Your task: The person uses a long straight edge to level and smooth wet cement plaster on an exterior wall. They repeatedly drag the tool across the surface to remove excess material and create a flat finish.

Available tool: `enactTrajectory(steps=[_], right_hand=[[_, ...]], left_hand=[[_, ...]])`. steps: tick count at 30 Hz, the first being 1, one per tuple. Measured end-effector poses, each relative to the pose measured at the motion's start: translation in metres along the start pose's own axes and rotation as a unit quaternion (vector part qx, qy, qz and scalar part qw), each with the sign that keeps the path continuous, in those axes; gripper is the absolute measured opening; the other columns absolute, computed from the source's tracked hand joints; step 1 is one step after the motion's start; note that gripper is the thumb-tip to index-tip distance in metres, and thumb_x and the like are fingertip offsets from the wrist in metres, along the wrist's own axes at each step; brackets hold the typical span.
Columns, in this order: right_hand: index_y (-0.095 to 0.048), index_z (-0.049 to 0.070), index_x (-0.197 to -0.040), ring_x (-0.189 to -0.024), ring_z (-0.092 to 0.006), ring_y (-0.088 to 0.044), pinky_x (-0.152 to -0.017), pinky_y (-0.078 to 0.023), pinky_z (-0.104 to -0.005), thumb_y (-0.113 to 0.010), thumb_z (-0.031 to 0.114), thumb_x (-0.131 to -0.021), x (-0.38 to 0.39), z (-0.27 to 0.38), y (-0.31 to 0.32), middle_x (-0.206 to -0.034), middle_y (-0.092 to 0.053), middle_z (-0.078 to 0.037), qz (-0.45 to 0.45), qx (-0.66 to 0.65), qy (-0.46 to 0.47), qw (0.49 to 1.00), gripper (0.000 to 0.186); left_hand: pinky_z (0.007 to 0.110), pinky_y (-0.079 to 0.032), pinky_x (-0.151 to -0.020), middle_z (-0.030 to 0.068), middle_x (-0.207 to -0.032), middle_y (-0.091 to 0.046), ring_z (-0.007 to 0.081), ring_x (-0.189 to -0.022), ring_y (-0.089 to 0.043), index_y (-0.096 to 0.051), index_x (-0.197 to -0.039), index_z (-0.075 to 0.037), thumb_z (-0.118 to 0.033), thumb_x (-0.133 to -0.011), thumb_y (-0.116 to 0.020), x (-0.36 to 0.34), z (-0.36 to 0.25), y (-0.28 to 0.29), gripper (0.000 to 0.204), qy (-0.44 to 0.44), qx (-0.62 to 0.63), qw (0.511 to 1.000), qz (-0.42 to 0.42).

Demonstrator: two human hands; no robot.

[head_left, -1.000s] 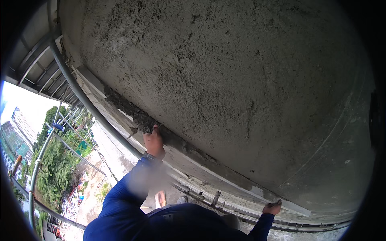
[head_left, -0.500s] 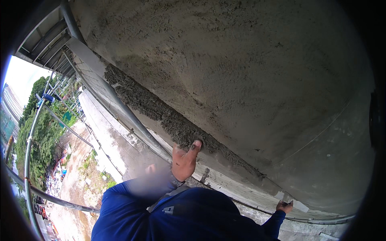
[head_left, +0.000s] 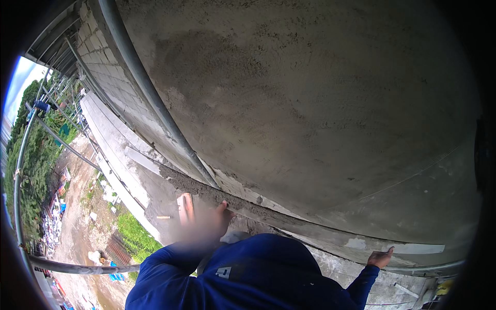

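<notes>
I have the left grip [head_left: 219, 217], partly lost in blur, and the right grip [head_left: 381, 258] closed on the long straightedge [head_left: 310, 225], which slants, carrying mortar [head_left: 190, 183], before the blue shirt [head_left: 268, 263].

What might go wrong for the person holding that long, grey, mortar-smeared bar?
Clumps of the rough, dark grey mortar might drop, perhaps onto the person's blue long-sleeved top. The long, flat, grey bar might knock the round grey metal pole, as they appear close together in this view. It could also slip or tip, since only the bare left hand and bare right hand appear to hold it.
</notes>
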State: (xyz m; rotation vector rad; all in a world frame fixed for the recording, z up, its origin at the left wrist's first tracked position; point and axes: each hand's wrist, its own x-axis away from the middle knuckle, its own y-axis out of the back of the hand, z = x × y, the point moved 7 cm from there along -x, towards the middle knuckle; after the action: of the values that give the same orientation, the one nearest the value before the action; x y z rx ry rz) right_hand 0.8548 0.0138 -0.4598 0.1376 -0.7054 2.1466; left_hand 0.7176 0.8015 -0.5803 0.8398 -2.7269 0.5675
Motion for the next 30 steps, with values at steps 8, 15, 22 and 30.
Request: enactTrajectory(steps=[8, 15, 22, 30], right_hand=[[-0.057, 0.005, -0.125, -0.085, -0.0027, -0.037, -0.088, -0.034, -0.0242, -0.061, 0.040, -0.097, 0.115, 0.053, -0.060, -0.083, -0.037, 0.007, 0.016, 0.055, 0.090, 0.994, 0.045], [-0.054, 0.000, -0.133, -0.131, -0.0131, -0.041, -0.111, -0.029, -0.0344, -0.057, 0.035, -0.099, 0.204, 0.074, -0.161, -0.138, -0.053, -0.006, 0.152, 0.074, 0.198, 0.965, 0.048], [-0.051, -0.006, -0.133, -0.125, -0.0257, -0.056, -0.108, -0.041, -0.0360, -0.057, 0.001, -0.097, 0.332, 0.105, -0.261, -0.138, -0.056, -0.018, 0.110, 0.431, 0.768, 0.461, 0.038], [-0.050, -0.007, -0.133, -0.118, -0.0249, -0.055, -0.104, -0.044, -0.0330, -0.054, 0.020, -0.103, 0.497, 0.025, -0.379, -0.132, -0.057, -0.018, 0.466, 0.216, 0.565, 0.645, 0.040]], left_hand=[[0.044, -0.054, -0.083, 0.0101, -0.099, -0.062, 0.0263, -0.098, -0.062, -0.059, -0.107, -0.005, -0.028, -0.098, -0.048, 0.004, 0.063, 0.017, 0.027, 0.234, 0.207, 0.937, -0.157], [0.042, -0.056, -0.078, 0.0118, -0.109, -0.059, 0.0259, -0.093, -0.061, -0.059, -0.118, -0.005, -0.042, -0.099, -0.051, -0.012, 0.112, 0.040, 0.042, 0.260, 0.226, 0.912, -0.221], [0.047, -0.052, -0.087, 0.0134, -0.124, -0.053, 0.0292, -0.095, -0.058, -0.051, -0.131, -0.011, -0.048, -0.096, -0.055, -0.016, 0.146, 0.050, 0.051, 0.287, 0.273, 0.895, -0.204], [0.052, -0.050, -0.098, 0.0257, -0.152, -0.035, 0.0395, -0.126, -0.054, -0.027, -0.153, -0.010, -0.043, -0.101, -0.051, 0.007, 0.157, 0.124, 0.067, 0.321, 0.246, 0.894, -0.192]])
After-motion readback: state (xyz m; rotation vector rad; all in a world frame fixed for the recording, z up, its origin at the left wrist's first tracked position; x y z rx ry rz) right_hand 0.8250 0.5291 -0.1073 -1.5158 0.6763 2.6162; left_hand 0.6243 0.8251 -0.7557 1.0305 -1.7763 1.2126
